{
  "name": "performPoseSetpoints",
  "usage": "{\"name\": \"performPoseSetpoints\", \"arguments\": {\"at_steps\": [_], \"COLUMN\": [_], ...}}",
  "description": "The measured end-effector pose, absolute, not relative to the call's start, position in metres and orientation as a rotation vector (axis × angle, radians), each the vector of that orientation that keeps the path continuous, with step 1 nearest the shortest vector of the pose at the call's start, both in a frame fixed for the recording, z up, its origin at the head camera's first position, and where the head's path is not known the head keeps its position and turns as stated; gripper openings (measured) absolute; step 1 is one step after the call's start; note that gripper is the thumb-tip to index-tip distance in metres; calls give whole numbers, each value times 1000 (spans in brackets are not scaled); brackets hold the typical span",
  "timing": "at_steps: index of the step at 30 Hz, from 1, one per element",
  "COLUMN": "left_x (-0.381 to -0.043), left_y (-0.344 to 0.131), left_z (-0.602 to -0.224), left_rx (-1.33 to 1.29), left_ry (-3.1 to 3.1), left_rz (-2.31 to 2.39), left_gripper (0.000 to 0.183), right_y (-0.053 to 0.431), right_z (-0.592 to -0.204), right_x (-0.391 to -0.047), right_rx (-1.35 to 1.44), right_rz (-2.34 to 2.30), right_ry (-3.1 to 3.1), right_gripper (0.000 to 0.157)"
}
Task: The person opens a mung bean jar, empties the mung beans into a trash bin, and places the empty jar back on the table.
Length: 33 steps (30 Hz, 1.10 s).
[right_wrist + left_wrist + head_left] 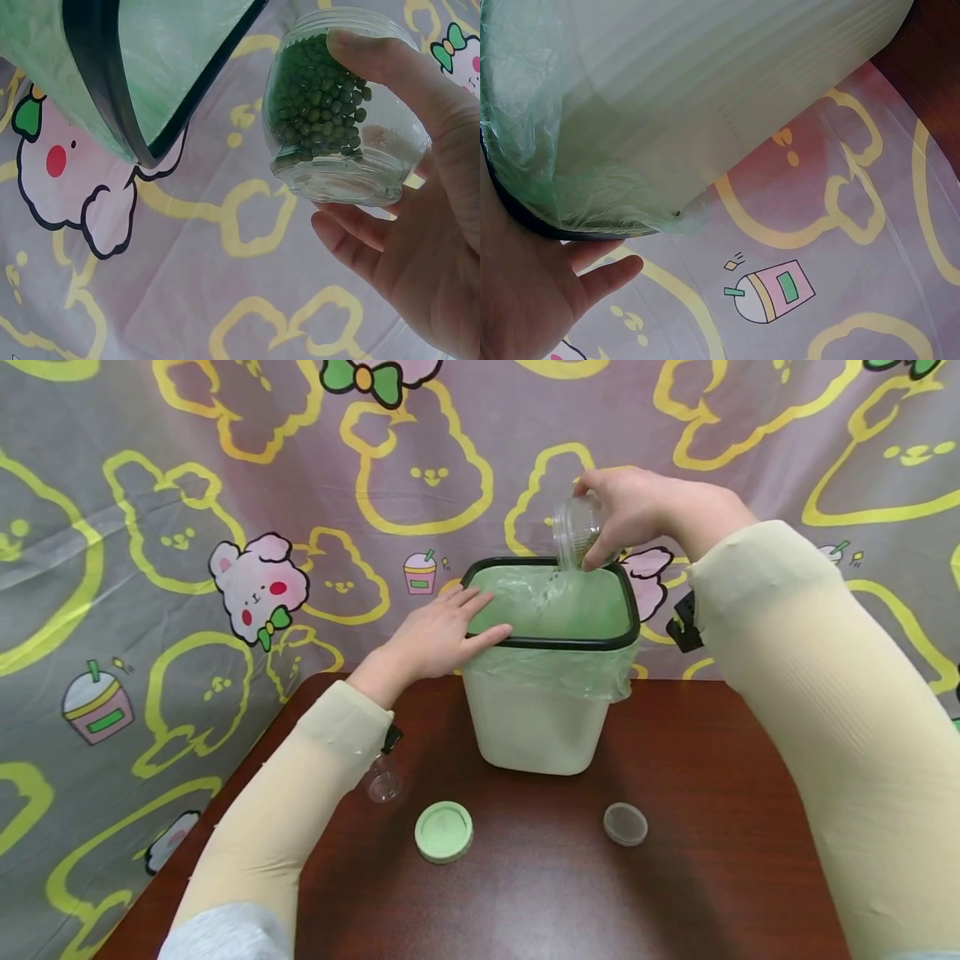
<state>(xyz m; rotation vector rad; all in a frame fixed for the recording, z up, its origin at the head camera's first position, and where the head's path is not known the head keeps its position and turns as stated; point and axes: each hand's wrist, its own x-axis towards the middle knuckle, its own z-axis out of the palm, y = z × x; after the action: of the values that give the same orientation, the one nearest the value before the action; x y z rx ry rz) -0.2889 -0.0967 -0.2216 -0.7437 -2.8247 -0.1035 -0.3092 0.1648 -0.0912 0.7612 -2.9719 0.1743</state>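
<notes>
My right hand point(652, 510) grips a clear jar point(572, 531) tipped sideways over the far right rim of a white trash bin point(536, 727). Green mung beans point(319, 112) lie heaped inside the jar in the right wrist view. A few dark specks show just below its mouth in the head view, over the bin's green plastic liner point(517, 597). On the left side of the bin's black rim point(551, 643) rests my left hand point(438, 631), fingers spread and fairly straight. The left wrist view shows some of its fingers point(615, 276) outside the rim.
A pale green round lid point(444, 832) and a clear round lid point(626, 824) lie on the dark wood table point(525, 893). Partly behind the left forearm is a small clear container point(383, 783). Cartoon-printed cloth point(427, 460) hangs behind and to the left.
</notes>
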Motion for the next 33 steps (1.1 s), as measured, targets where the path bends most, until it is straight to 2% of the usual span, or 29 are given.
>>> {"name": "performPoseSetpoints", "arguments": {"at_steps": [17,33], "left_x": [-290,-290], "left_y": [-96,-96], "left_z": [-222,-222], "left_rx": [-749,-740], "left_ry": [-2825,-2836], "left_rz": [-108,-118], "left_gripper": [81,81], "right_y": [165,167], "right_z": [-85,-94], "right_x": [-306,-312], "right_rx": [723,779], "right_rz": [141,173], "right_ry": [-2881,-2932], "right_gripper": [97,95]}}
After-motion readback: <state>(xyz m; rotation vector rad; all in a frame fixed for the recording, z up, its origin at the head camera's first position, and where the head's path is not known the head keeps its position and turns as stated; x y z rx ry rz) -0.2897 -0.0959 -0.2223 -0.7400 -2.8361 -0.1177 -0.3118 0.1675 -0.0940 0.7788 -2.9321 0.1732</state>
